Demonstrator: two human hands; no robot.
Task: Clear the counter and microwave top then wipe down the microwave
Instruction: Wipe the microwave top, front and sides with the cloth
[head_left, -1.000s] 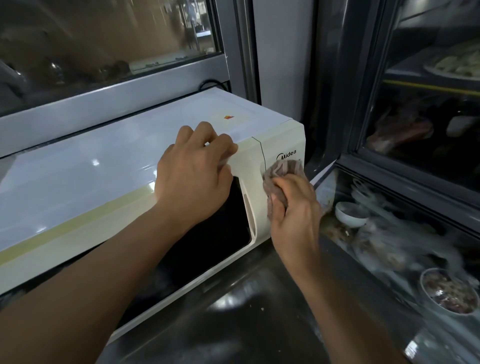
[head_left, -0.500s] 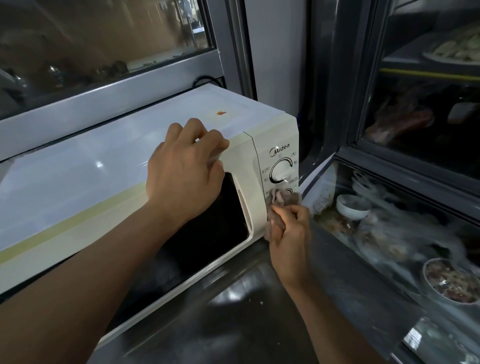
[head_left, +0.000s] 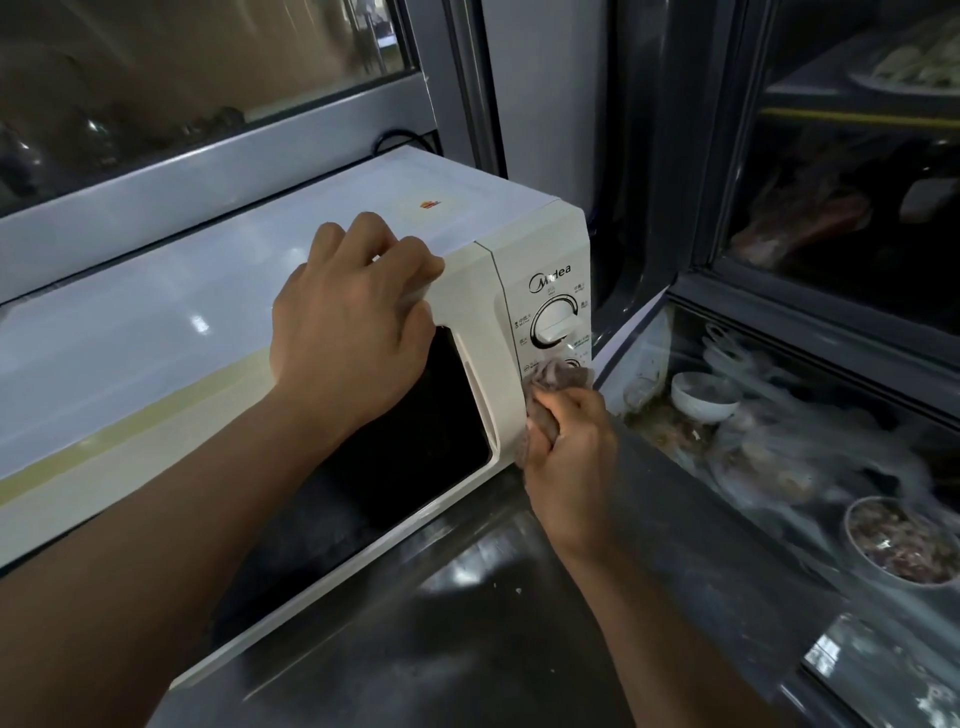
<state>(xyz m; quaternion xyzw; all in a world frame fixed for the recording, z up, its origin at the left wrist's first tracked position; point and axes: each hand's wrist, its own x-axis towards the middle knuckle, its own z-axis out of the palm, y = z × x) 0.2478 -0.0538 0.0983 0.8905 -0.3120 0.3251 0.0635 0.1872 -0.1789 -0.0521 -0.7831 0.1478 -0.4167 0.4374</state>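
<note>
A white microwave (head_left: 156, 332) with a dark door window stands on a dark steel counter (head_left: 467, 623). Its top is bare apart from a small sticker. My left hand (head_left: 353, 327) rests curled over the top front edge of the door, pressing on it. My right hand (head_left: 571, 452) grips a crumpled grey-brown cloth (head_left: 558, 376) and holds it against the lower part of the control panel, over the lower dial. The upper dial (head_left: 555, 325) shows uncovered just above the cloth.
To the right a glass-fronted display case (head_left: 810, 332) holds a white bowl (head_left: 704, 397), bagged food and a bowl of chopped meat (head_left: 904, 545). A window frame (head_left: 208, 176) runs behind the microwave, with a black cable at its back corner.
My right hand has carried the cloth down the control panel, from the brand logo and upper dial to the lower dial. My left hand stays on the door's top edge.
</note>
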